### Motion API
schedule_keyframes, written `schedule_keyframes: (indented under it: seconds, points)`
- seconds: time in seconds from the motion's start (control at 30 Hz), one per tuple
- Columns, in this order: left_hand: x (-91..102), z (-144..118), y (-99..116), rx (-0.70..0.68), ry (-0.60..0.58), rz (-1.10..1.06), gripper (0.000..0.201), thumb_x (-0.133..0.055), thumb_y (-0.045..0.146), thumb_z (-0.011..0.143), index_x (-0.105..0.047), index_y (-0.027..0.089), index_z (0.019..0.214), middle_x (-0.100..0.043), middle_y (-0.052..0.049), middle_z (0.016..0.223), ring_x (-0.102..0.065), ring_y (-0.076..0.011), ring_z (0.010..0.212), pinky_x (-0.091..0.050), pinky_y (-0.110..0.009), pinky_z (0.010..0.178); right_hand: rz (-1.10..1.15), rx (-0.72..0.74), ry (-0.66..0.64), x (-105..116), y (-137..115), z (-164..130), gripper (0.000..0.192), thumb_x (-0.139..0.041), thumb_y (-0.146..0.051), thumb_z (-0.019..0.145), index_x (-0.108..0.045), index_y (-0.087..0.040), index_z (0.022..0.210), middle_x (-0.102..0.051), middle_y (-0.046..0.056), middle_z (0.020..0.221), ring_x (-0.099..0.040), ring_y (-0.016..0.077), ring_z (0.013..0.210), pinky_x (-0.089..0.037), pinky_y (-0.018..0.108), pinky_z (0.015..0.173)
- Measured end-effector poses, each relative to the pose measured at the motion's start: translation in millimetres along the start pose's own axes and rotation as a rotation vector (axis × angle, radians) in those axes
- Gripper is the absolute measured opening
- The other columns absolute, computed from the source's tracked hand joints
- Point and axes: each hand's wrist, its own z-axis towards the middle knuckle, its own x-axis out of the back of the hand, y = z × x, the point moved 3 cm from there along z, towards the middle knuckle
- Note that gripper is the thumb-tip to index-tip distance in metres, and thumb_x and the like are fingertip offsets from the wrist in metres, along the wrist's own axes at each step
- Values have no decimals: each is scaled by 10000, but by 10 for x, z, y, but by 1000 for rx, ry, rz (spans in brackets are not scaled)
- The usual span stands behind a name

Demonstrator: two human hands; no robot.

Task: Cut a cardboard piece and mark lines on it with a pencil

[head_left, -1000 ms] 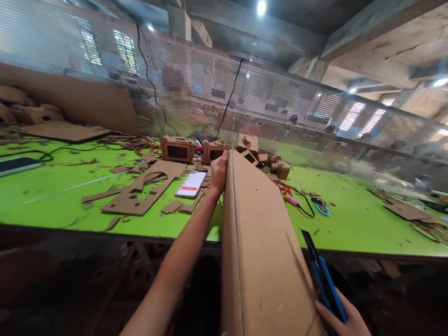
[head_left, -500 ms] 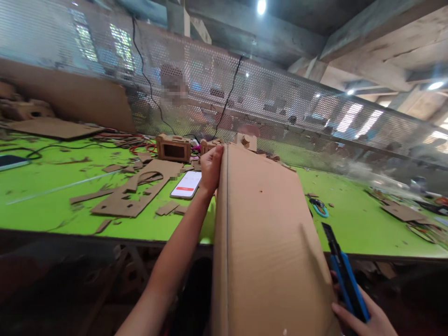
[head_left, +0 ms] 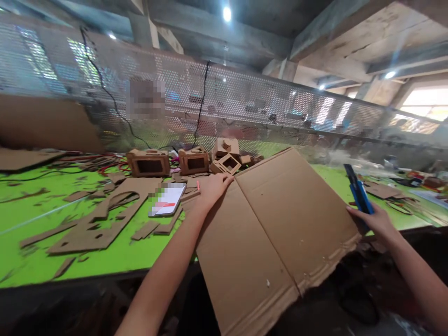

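- Head view: you have the creased cardboard sheet [head_left: 290, 205] slanting up before you, its ragged end nearest, overhanging the green table [head_left: 122, 256]
- Your right hand [head_left: 380, 221] is wrapped round a blue knife [head_left: 360, 196], thumb by the sheet's right corner
- Your left hand [head_left: 213, 189] pinches the sheet's far edge near the crease
- Left of it lies a phone [head_left: 170, 200]
- Farther, open-fronted cardboard boxes [head_left: 149, 153] stand before a perforated screen [head_left: 245, 105]

a perforated screen [head_left: 241, 100] backs the green table [head_left: 135, 254] under concrete beams [head_left: 317, 35].

Cardboard sheet [head_left: 268, 224] partly out of view below.
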Motion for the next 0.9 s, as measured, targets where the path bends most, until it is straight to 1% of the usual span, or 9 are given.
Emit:
schedule_keyframes:
  seconds: [0.1, 0.2, 0.3, 0.4, 0.5, 0.57, 0.63, 0.77, 0.9]
  points:
    - [-208, 45, -78, -4, -43, 17, 411, -409, 476, 931, -727, 219, 977, -731, -136, 1021, -665, -301, 978, -471, -378, 818, -64, -96, 5, -270, 4, 28, 370, -702, -506, 542, -630, -200, 735, -626, 47, 633, -598, 234, 621, -450, 348, 565]
    - [-372, 53, -155, 34, -76, 30, 398, -370, 398, 950, -711, 202, 1008, -721, -141, 1065, -655, -297, 1022, -471, -401, 857, -8, -41, 23, -501, -243, -71, 424, -651, -540, 611, -607, -198, 856, -556, 8, 574, -550, 210, 558, -435, 338, 523]
    - [-482, 39, -188, 67, -94, 41, 403, -352, 372, 948, -706, 190, 1010, -719, -154, 1059, -663, -300, 1006, -488, -404, 832, 422, -90, -264, -825, -644, -282, 766, -689, -539, 616, -441, -235, 1275, -652, -2, 740, -515, 139, 455, -433, 287, 441]
    - [-527, 23, -188, 65, -103, 50, 391, -370, 374, 940, -711, 189, 987, -724, -154, 1030, -671, -298, 986, -497, -392, 811, 689, -73, -564, -1136, -1144, -535, 711, -720, -451, 639, -455, -336, 1288, -691, 19, 1031, -571, 113, 498, -465, 265, 443]
    - [-519, 17, -187, 72, -84, 54, 397, -359, 385, 946, -711, 206, 980, -727, -141, 1020, -668, -283, 996, -487, -390, 843, 964, -67, -550, -1324, -1563, -674, 381, -652, -394, 697, -597, -303, 1063, -676, 16, 1125, -689, 178, 877, -563, 308, 691]
    - [-497, 15, -187, 81, -69, 54, 400, -354, 390, 949, -709, 209, 990, -728, -140, 1021, -665, -280, 1003, -478, -399, 864, 1082, 19, -647, -1430, -1798, -726, 356, -558, -420, 740, -581, -331, 1084, -646, 3, 1221, -616, 213, 1132, -553, 374, 811]
    - [-473, 11, -182, 84, -64, 51, 396, -356, 385, 949, -709, 210, 993, -729, -134, 1023, -665, -279, 1003, -474, -403, 873, 1088, 138, -731, -1525, -1962, -747, 415, -570, -437, 722, -548, -346, 1127, -624, 2, 1271, -570, 231, 1203, -544, 403, 826]
    - [-435, 2, -171, 78, -67, 44, 400, -352, 379, 949, -712, 207, 976, -731, -125, 1023, -665, -277, 998, -461, -415, 900, 911, 218, -523, -1728, -2044, -691, 428, -769, -419, 598, -580, -247, 941, -710, 28, 898, -690, 225, 845, -550, 333, 678]
    - [-426, -1, -173, 78, -74, 33, 401, -353, 385, 945, -710, 207, 981, -726, -128, 1031, -661, -283, 1005, -457, -428, 912, 760, 355, -292, -1909, -2090, -697, 405, -813, -473, 560, -594, -210, 777, -582, -30, 611, -571, 141, 489, -464, 270, 459]
